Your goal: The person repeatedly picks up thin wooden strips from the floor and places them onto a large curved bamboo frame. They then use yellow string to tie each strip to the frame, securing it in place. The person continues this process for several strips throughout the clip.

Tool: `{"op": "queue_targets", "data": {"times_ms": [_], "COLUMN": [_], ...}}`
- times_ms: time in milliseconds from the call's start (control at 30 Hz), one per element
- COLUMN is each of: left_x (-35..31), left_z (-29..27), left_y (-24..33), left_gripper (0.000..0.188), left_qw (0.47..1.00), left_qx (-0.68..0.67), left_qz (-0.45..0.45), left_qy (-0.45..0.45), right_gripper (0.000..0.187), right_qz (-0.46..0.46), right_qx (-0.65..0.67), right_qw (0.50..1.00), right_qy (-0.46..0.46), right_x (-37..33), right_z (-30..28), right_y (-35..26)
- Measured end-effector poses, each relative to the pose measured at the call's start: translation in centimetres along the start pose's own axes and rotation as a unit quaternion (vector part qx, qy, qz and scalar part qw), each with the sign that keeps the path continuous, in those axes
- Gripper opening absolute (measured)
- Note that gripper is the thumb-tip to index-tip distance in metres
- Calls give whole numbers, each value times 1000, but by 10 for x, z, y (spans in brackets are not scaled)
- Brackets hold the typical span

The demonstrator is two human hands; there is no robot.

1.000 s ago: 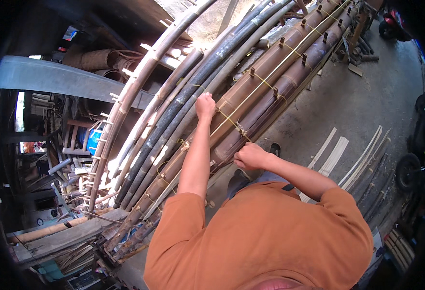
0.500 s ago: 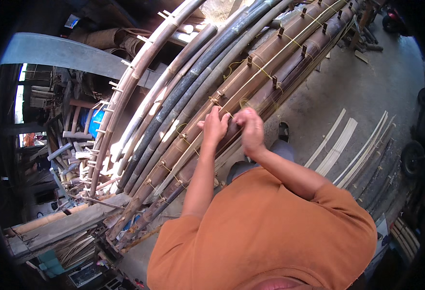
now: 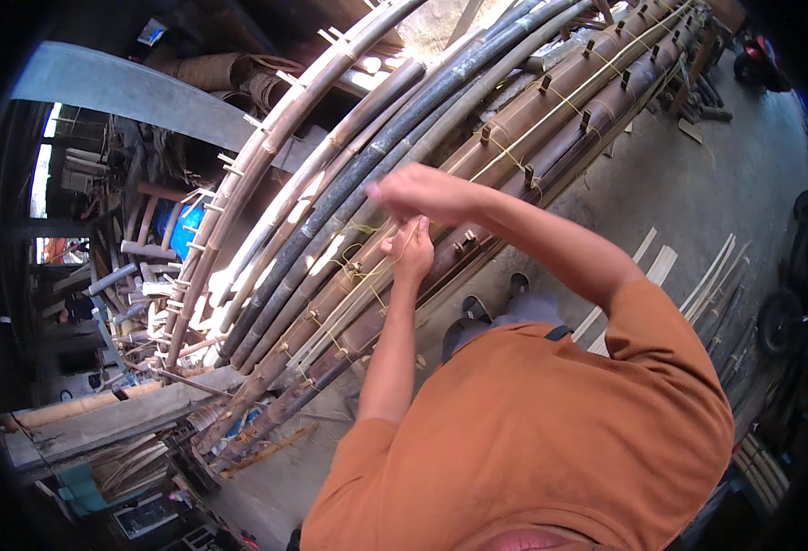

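Long brown bamboo poles run diagonally from lower left to upper right, with short dark pegs standing along them and thin yellow string tied across at intervals. Over the poles, my left hand is closed in a pinch, with a thin yellow strand passing by its fingers. My right hand is just beyond it, raised with bent fingers and crossing to the left; what it grips is hidden. Loose yellow string loops beside my left hand. Pale split strips lie along the poles below the hands.
Darker curved poles lie beyond, then a curved pole with pale pegs. A concrete beam crosses at upper left. Cut strips lie on the floor at right, near a wheel. Scrap bamboo is piled at left.
My right hand has swung up and left, from the right of my left hand to beyond it. My left hand has closed from spread fingers into a pinch. The view has shifted slightly.
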State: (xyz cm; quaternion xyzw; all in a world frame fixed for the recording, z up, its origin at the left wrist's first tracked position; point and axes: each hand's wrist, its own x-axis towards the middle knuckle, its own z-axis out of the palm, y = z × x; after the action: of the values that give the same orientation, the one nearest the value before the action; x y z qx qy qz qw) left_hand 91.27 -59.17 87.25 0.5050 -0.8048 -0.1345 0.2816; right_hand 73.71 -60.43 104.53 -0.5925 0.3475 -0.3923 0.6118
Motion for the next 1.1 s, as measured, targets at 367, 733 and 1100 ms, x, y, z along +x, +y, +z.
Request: {"op": "queue_targets", "data": {"times_ms": [367,733,1100], "left_x": [134,103,-56], "left_z": [-39,-63,-123], "left_y": [60,-56,-115], "left_gripper": [30,32,41], "left_qw": [959,990,975], "left_qx": [-266,-84,-105], "left_qz": [-95,-71,-30], "left_qy": [-14,-85,-195], "right_gripper": [34,22,36], "right_qz": [33,78,-102], "right_qx": [-395,-241,154], "right_qw": [918,967,880], "right_qy": [-4,18,438], "right_x": [-127,-100,37], "right_z": [68,157,264], "right_y": [150,159,113]}}
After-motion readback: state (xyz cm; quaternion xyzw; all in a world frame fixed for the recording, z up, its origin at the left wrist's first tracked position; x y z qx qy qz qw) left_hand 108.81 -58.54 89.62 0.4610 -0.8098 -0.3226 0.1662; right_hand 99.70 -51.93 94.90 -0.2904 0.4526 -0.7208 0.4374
